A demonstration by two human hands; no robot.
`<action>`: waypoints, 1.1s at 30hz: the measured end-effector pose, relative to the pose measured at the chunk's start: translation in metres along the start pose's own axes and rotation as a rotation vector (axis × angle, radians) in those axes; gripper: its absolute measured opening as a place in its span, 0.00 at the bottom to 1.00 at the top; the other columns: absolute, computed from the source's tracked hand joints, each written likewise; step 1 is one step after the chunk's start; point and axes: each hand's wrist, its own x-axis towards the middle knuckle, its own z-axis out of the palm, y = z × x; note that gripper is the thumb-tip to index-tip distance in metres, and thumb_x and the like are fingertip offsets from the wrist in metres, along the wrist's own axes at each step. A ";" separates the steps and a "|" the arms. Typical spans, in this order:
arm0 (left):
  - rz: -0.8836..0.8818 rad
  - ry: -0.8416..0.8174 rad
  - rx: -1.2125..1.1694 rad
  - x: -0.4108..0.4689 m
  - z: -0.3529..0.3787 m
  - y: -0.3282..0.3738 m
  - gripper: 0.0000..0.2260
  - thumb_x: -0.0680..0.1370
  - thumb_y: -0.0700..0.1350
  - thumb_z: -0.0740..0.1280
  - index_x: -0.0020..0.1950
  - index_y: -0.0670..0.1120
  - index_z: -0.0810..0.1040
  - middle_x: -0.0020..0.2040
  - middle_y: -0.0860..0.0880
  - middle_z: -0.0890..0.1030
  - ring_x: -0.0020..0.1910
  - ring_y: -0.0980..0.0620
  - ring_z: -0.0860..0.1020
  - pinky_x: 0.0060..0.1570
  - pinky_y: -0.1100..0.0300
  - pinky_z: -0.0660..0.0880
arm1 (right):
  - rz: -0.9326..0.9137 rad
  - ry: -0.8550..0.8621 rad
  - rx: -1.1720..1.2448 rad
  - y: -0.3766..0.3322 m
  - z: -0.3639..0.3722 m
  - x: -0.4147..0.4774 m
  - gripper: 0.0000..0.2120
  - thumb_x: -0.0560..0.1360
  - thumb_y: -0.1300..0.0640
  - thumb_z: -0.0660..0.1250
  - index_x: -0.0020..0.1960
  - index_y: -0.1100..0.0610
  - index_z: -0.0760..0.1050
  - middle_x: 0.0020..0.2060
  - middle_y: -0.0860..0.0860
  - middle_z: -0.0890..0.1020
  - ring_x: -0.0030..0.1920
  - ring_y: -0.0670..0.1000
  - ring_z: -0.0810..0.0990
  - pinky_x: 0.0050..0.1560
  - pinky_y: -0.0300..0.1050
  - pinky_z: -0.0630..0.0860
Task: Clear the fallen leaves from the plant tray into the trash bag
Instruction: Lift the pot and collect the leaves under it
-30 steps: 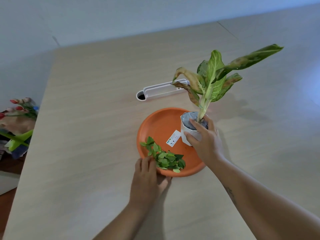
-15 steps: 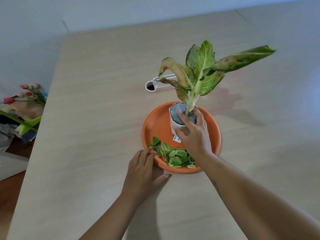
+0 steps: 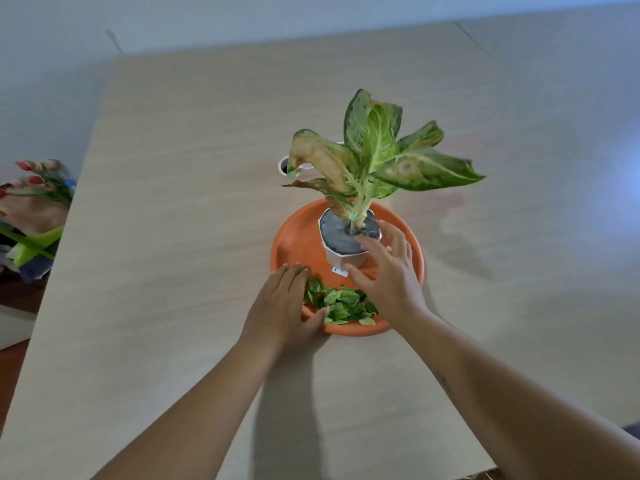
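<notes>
An orange round tray [image 3: 296,237] sits mid-table. A white pot [image 3: 341,249] with a large-leafed plant [image 3: 375,157], some leaves browned, stands in its middle. A pile of small green fallen leaves [image 3: 343,304] lies in the tray's near part. My left hand [image 3: 280,306] is on the tray's near-left rim, thumb against the outer edge and fingers over the rim touching the leaves. My right hand [image 3: 389,275] hovers at the pot's right side with fingers spread; one fingertip touches the pot's rim.
A white cable slot [image 3: 284,165] is set in the table behind the plant, partly hidden by leaves. Beyond the table's left edge lies a bundle of red-tipped flowers and green stems [image 3: 38,199]. Bare wood-grain table [image 3: 173,202] surrounds the tray.
My right hand has let go of the pot, which now stands in the tray's middle. My left hand has moved from the table onto the tray's rim and the leaves.
</notes>
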 end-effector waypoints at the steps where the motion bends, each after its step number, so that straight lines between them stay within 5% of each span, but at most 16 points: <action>1: 0.019 -0.043 0.038 0.008 -0.001 0.002 0.38 0.72 0.67 0.56 0.75 0.45 0.61 0.76 0.46 0.63 0.76 0.47 0.57 0.76 0.50 0.52 | 0.033 0.025 -0.012 0.002 -0.005 -0.006 0.20 0.70 0.46 0.72 0.60 0.48 0.74 0.67 0.51 0.67 0.67 0.54 0.64 0.62 0.44 0.67; 4: 0.021 -0.201 0.135 0.028 -0.005 0.010 0.41 0.71 0.68 0.62 0.76 0.46 0.58 0.78 0.44 0.58 0.76 0.44 0.54 0.76 0.49 0.49 | 0.085 -0.055 -0.060 0.011 -0.012 -0.024 0.20 0.69 0.45 0.72 0.56 0.49 0.71 0.59 0.48 0.69 0.62 0.51 0.65 0.58 0.48 0.73; 8: 0.005 -0.303 0.094 0.043 -0.006 0.018 0.40 0.65 0.67 0.69 0.72 0.52 0.62 0.71 0.45 0.63 0.68 0.42 0.62 0.68 0.48 0.64 | 0.085 -0.450 -0.177 0.020 -0.012 -0.025 0.36 0.65 0.35 0.71 0.68 0.45 0.66 0.64 0.47 0.66 0.62 0.52 0.64 0.64 0.50 0.70; 11: -0.011 -0.334 -0.035 0.046 -0.002 0.021 0.34 0.65 0.59 0.74 0.69 0.55 0.67 0.66 0.47 0.66 0.66 0.44 0.64 0.64 0.49 0.69 | 0.079 -0.558 -0.237 0.021 -0.007 -0.020 0.34 0.66 0.39 0.73 0.69 0.42 0.67 0.62 0.49 0.67 0.60 0.55 0.65 0.64 0.51 0.70; 17: -0.028 -0.288 -0.275 0.042 -0.001 0.020 0.13 0.71 0.41 0.71 0.55 0.50 0.78 0.54 0.47 0.72 0.52 0.44 0.76 0.52 0.52 0.74 | 0.028 -0.577 -0.209 0.023 -0.006 -0.012 0.15 0.73 0.61 0.66 0.59 0.53 0.78 0.51 0.54 0.72 0.52 0.59 0.75 0.57 0.51 0.73; 19: -0.035 -0.266 -0.251 0.045 -0.005 0.019 0.15 0.70 0.45 0.72 0.57 0.52 0.77 0.53 0.48 0.72 0.55 0.45 0.74 0.54 0.51 0.75 | 0.066 -0.573 -0.221 0.025 -0.011 -0.008 0.16 0.73 0.59 0.67 0.61 0.53 0.76 0.52 0.53 0.72 0.54 0.58 0.76 0.56 0.50 0.74; 22: -0.067 -0.339 -0.198 0.047 -0.007 0.018 0.29 0.65 0.55 0.75 0.65 0.58 0.73 0.58 0.49 0.69 0.61 0.46 0.67 0.62 0.48 0.71 | 0.140 -0.609 -0.182 0.021 -0.012 -0.006 0.32 0.68 0.47 0.73 0.69 0.43 0.67 0.58 0.52 0.68 0.58 0.56 0.68 0.62 0.50 0.71; 24: -0.077 -0.359 -0.212 0.047 -0.003 0.018 0.30 0.65 0.53 0.77 0.65 0.58 0.73 0.58 0.49 0.68 0.60 0.45 0.69 0.61 0.48 0.72 | 0.119 -0.613 -0.200 0.016 -0.004 -0.008 0.34 0.66 0.45 0.74 0.70 0.40 0.66 0.59 0.52 0.66 0.57 0.57 0.67 0.64 0.51 0.69; 29: -0.071 -0.265 -0.313 0.046 0.001 0.021 0.15 0.69 0.39 0.72 0.54 0.48 0.79 0.52 0.49 0.69 0.50 0.43 0.76 0.52 0.54 0.74 | 0.006 -0.525 -0.153 0.020 0.011 -0.014 0.18 0.71 0.55 0.71 0.60 0.47 0.78 0.51 0.54 0.71 0.51 0.58 0.72 0.58 0.52 0.72; 33: -0.054 -0.261 -0.289 0.045 -0.005 0.018 0.13 0.70 0.41 0.72 0.54 0.49 0.79 0.51 0.49 0.71 0.50 0.46 0.76 0.50 0.55 0.74 | -0.015 -0.514 -0.143 0.028 0.006 -0.012 0.13 0.72 0.58 0.69 0.56 0.51 0.80 0.50 0.52 0.72 0.52 0.57 0.75 0.56 0.51 0.75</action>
